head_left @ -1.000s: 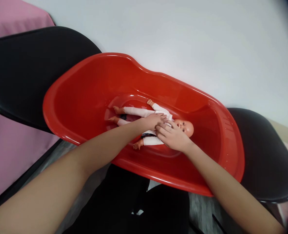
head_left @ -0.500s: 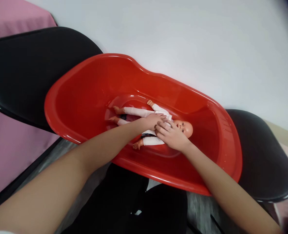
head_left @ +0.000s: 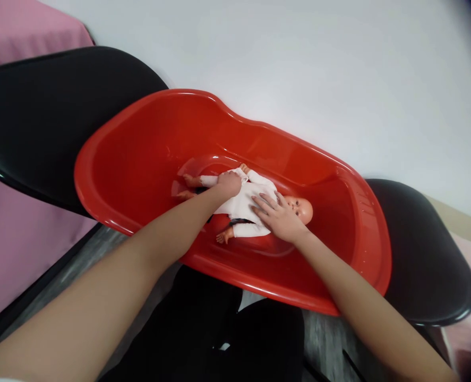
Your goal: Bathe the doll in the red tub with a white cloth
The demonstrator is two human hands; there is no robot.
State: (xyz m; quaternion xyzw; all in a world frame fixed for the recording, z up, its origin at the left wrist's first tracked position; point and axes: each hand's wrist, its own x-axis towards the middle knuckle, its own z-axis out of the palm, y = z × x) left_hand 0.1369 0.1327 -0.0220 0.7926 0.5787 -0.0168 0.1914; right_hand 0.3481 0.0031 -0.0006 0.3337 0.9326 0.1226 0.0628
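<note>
My left hand is down in the red tub. Its fingers are curled in tight together on the white clothes of the doll, near the top of its legs. It looks like they grip the cloth, but the fingertips are hidden under my hand.

My right hand lies flat on the doll's chest, just beside its head. Those fingers are spread apart and hold nothing. They only press down.

The doll lies on its back on the floor of the tub. Its head is to my right and its feet are to my left. The tub sits across two black chairs, close to a white wall.

I think the good way here is to be soft and slow. The flat hand should press just hard enough that the doll does not slide on the smooth red floor. It should not push on the face. The curled hand should hold only cloth, not the leg under it, and pull along the body, not up. A hard tug could lift the whole doll or tip the tub on the chairs, so small pulls are best.
</note>
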